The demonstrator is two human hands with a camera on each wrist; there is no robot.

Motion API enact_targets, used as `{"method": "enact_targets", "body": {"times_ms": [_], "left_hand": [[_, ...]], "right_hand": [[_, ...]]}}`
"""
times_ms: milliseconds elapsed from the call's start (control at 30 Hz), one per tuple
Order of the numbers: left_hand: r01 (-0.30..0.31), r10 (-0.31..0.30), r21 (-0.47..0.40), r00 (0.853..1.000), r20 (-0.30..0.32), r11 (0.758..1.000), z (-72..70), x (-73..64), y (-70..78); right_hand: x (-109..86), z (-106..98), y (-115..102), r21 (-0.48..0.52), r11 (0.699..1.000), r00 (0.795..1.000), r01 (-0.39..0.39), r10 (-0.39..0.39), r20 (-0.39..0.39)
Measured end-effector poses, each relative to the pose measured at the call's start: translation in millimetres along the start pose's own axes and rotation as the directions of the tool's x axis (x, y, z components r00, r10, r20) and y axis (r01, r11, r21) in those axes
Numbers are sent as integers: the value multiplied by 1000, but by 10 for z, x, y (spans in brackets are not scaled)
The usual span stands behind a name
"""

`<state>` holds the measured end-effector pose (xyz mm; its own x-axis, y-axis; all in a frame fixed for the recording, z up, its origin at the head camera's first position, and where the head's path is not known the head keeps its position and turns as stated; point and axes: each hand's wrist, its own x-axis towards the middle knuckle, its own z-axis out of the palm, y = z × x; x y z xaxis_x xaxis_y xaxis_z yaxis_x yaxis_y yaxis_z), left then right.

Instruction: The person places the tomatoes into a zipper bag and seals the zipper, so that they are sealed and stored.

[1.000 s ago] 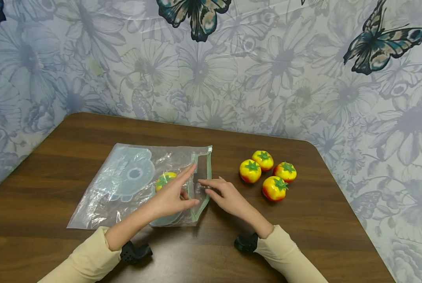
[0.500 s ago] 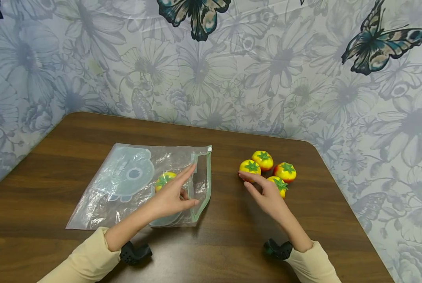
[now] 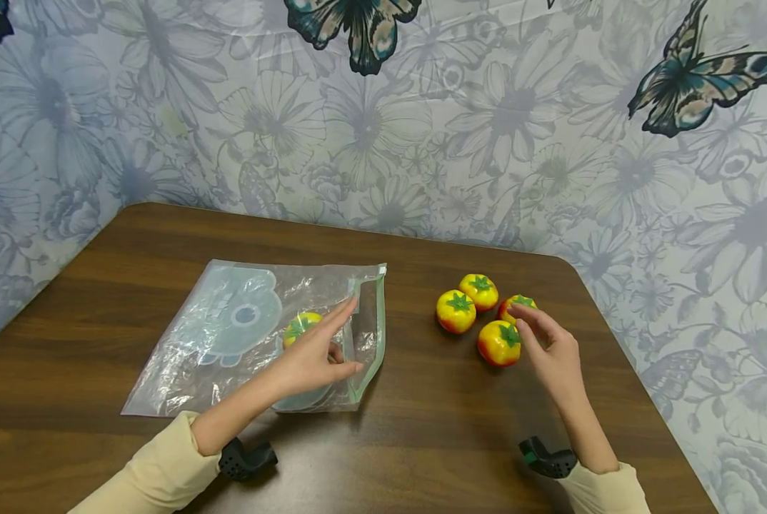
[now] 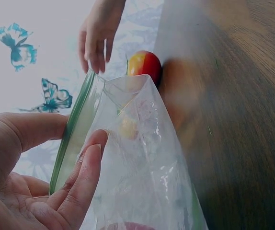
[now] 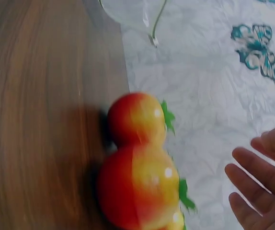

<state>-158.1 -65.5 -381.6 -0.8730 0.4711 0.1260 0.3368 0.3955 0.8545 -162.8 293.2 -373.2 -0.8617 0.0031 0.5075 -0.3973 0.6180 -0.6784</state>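
Observation:
A clear zip bag [image 3: 373, 335] with a green-edged mouth lies on the table, mouth to the right. My left hand [image 3: 309, 360] holds it at the mouth, and in the left wrist view the green strip [image 4: 75, 127] passes between thumb and fingers. Inside the bag, partly behind that hand, is a yellow-red toy tomato [image 3: 296, 326] with green leaves. Several matching tomatoes sit to the right, among them a front one [image 3: 498, 345] and a left one [image 3: 455, 312]. My right hand [image 3: 553, 357], fingers loosely bent and holding nothing, is beside the group, overlapping the rearmost-right tomato [image 3: 510, 305].
A pale blue printed figure [image 3: 238, 314] shows on the left part of the bag. The brown wooden table [image 3: 435, 442] has a rounded far right corner. Behind it stands a wall covering [image 3: 390, 150] with flowers and butterflies.
My right hand has moved from the bag's mouth rightward, past the front tomatoes, to the right side of the group. The left hand and the bag have stayed in place.

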Motion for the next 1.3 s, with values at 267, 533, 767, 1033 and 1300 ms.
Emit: {"method": "enact_targets", "body": {"times_ms": [267,533,767,1033,1300], "left_hand": [[-7,7,5,1000,4,1000,-7,9,0],[4,-4,12,1000,5,1000,6,11,-8],[0,0,18,1000,6,1000,19,-13,-23],[2,-2,26,1000,0,1000,10,-18,-31],[-3,3,26,1000,0,1000,8,-32,-25]], "right_hand": [[-58,-208,181,-117,974,971,-195,175,-161],[-123,-325,358,-79,946,942,-315,321,95],[-137,-268,460,-45,890,859,-454,450,242],[-97,-100,466,-56,811,751,-582,562,347],[-81,-39,472,-100,804,708,-586,568,420]]}}
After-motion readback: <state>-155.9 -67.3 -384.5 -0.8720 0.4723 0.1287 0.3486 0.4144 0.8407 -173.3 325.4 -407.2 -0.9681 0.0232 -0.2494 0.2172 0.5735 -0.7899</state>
